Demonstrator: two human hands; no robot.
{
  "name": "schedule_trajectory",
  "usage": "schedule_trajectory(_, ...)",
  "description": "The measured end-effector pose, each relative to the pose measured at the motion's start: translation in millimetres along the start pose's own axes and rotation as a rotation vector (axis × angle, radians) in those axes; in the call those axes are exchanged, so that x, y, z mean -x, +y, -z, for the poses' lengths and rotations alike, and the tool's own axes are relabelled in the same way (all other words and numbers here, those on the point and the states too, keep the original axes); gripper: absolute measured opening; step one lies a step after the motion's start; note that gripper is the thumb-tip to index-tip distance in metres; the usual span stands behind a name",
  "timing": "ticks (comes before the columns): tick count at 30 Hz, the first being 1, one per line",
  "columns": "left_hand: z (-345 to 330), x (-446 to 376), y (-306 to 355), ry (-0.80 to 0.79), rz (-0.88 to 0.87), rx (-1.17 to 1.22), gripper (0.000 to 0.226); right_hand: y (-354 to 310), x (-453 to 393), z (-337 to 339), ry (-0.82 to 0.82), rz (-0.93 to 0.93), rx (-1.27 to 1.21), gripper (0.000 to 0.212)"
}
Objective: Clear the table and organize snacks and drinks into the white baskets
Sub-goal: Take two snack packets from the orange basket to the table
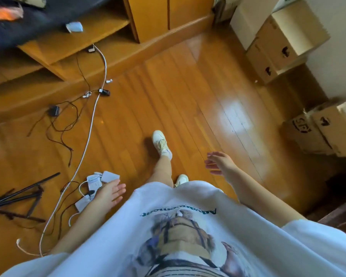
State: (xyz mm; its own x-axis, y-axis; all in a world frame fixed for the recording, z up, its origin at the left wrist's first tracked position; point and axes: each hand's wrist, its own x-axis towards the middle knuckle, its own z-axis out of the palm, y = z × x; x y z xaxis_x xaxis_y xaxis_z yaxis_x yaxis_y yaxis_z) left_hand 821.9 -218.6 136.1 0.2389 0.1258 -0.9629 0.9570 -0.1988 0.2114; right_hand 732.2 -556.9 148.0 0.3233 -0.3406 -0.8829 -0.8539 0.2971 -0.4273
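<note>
white t-shirt [188, 226] fills the foreground. left hand [110, 193] and right hand [220, 162] hang with loose fingers, each grip holding nothing, above the wooden floor [168, 92]; no baskets or snacks in view.

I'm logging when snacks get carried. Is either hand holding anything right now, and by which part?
Nothing is held. The left hand and the right hand both hang empty over the wooden floor, fingers loosely spread.

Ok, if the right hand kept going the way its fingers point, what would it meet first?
Probably nothing soon: the right hand points up-left over bare wooden floor; the white shoe lies near that line, but lower.
</note>
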Motion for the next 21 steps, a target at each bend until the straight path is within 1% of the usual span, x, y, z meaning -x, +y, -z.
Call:
schedule_trajectory(3,10,-25,34,0.009,0.046,0.053,0.042,-50,-26,-9,-0.015,0.013,0.015,0.01)
schedule_trajectory(6,8,-44,86,0.013,0.078,0.081,0.025,-95,-49,-13,0.001,-0.021,-0.019,0.008)
schedule_trajectory(7,3,-46,108,0.004,0.081,0.082,0.024,-110,-54,-13,0.015,-0.043,-0.048,0.008)
schedule_trajectory(8,-2,-46,130,0.007,0.073,0.074,0.028,-124,-59,-12,0.031,-0.062,-0.085,0.008)
schedule_trajectory(12,-42,-41,224,-0.025,-0.073,-0.004,0.04,-169,-75,-5,0.082,-0.068,-0.169,0.009)
schedule_trajectory(15,-82,-36,295,-0.049,-0.172,-0.087,0.035,-192,-85,3,0.148,-0.073,-0.187,0.013)
schedule_trajectory(17,-111,-32,335,-0.088,-0.222,-0.128,0.031,-203,-93,11,0.198,-0.112,-0.196,0.013)
schedule_trajectory(20,-149,-33,382,-0.13,-0.257,-0.202,0.026,-221,-109,21,0.251,-0.198,-0.246,0.008)
schedule_trajectory(21,-159,-35,395,-0.137,-0.261,-0.228,0.025,-226,-116,23,0.261,-0.205,-0.255,0.011)
